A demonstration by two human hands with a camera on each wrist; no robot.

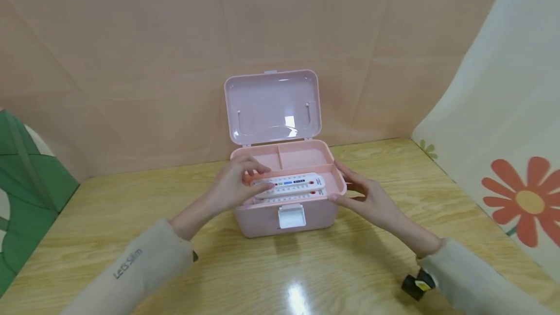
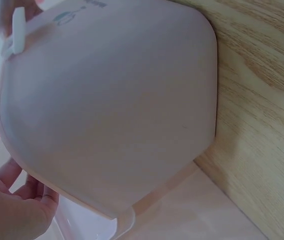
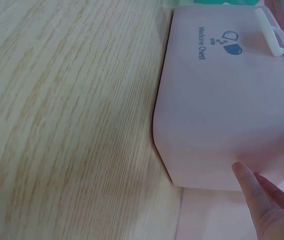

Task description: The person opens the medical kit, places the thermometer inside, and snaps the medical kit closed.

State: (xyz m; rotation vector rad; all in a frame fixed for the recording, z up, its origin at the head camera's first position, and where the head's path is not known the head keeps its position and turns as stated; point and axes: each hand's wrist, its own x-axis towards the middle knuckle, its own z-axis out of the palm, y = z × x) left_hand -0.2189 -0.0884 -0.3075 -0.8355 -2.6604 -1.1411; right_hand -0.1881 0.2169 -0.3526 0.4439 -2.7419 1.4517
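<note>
A pink medicine chest stands on the table with its lid raised. White thermometers with red bulbs lie overlapping in the front compartment of its tray. My left hand reaches over the chest's left side; its thumb lies on the upper thermometer's left end and the fingers bend behind it. In the left wrist view, the fingers show past the rim. At the right end, my right hand holds the chest's side; its thumb presses the outer wall in the right wrist view.
A white latch hangs on the chest's front. The wooden table meets a beige cloth backdrop behind the chest. A white cloth with a red flower hangs at the right, and a green pattern at the left.
</note>
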